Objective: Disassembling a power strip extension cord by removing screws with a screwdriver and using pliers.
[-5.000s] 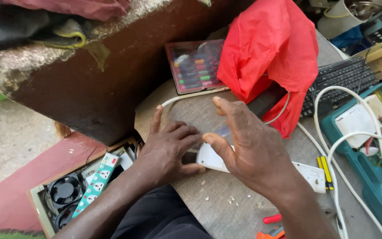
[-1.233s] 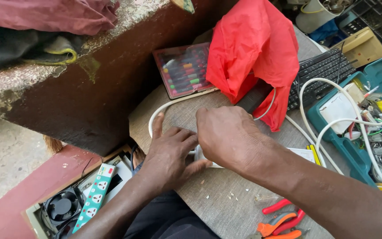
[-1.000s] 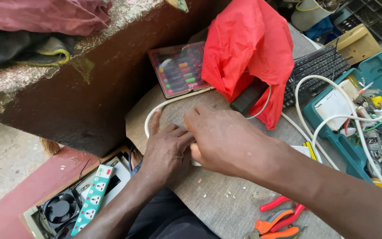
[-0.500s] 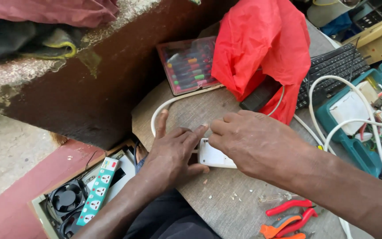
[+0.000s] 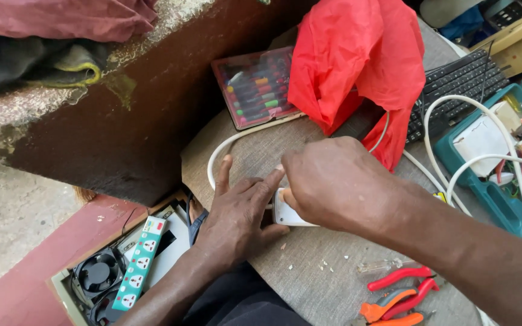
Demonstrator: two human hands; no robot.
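A white plastic socket box (image 5: 291, 215) lies on the grey wooden table (image 5: 309, 284), with a white cable (image 5: 225, 148) looping away from it to the left and back. My left hand (image 5: 240, 214) lies flat against the box's left end, fingers spread. My right hand (image 5: 333, 181) covers the box from above, fingers curled onto its top edge. Most of the box is hidden under my right hand.
A red plastic bag (image 5: 357, 66), a case of coloured bits (image 5: 255, 87) and a black keyboard (image 5: 460, 78) lie behind. A teal toolbox (image 5: 484, 175) with white cables sits right. Red and orange pliers (image 5: 394, 296) lie near. A power strip (image 5: 140, 262) and fans (image 5: 95, 274) sit in a box below.
Over five seconds my right hand came down from an open pose above the box and closed over it. The left hand stayed against the box's left end. The view shifted a little.
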